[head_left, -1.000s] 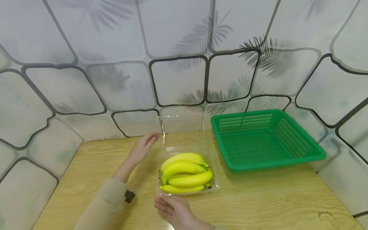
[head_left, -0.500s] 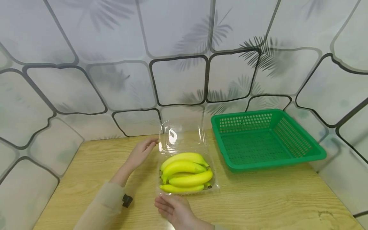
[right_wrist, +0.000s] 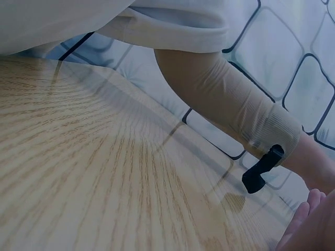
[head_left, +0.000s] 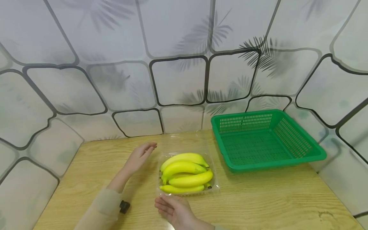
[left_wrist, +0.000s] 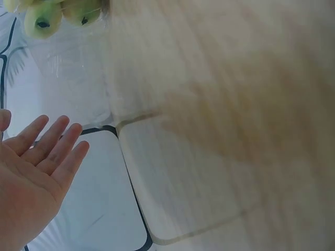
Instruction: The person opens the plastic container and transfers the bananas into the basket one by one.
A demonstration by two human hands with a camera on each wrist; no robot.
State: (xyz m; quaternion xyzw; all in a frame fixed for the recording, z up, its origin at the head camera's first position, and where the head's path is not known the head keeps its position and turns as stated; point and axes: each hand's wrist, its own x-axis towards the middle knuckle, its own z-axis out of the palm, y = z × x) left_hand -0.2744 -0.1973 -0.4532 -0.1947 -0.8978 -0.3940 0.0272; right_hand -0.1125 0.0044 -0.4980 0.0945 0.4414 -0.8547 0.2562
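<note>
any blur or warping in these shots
Head view: bananas and green basket fairly crisp, clear lid hard to make out; left wrist view: tabletop heavily smeared; right wrist view: dull, bluish cast, wood grain fanning out, perhaps lens distortion.

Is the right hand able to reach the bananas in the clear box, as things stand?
Probably yes: the right hand is by the near edge of the clear box, and the lid is folded back, leaving the bananas uncovered.

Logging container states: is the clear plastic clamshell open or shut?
Open: its transparent lid is folded back behind the bananas, which are uncovered.
</note>
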